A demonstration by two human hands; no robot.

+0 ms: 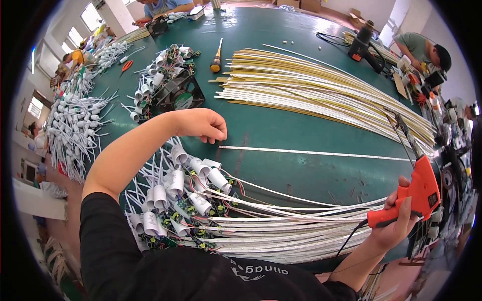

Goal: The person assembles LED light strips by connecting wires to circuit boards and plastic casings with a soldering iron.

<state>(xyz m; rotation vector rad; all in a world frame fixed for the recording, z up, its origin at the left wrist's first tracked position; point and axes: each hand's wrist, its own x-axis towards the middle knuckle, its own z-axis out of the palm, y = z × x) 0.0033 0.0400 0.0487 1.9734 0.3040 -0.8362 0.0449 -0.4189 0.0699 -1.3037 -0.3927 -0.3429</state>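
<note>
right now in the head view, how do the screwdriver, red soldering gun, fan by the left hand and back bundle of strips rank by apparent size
Largest to smallest:
1. bundle of strips
2. red soldering gun, probably helped by nearness to the camera
3. fan
4. screwdriver

A single LED strip [311, 152] is lying across the middle of the bench [281, 123]. Behind it, a strip bundle [311, 85] is stretching rightward; in front, wired strips [291, 227] are running right from clustered lamp caps [176, 181]. Behind those caps, a fan [183, 95] is standing beside heaped circuit boards [156, 79]. A screwdriver-like tool [216, 65] is lying between fan and bundle, scissors [127, 65] farther left. A heat gun [359, 47] is resting behind the bundle; a soldering gun [425, 189] is hanging near the single strip's right end.
</note>
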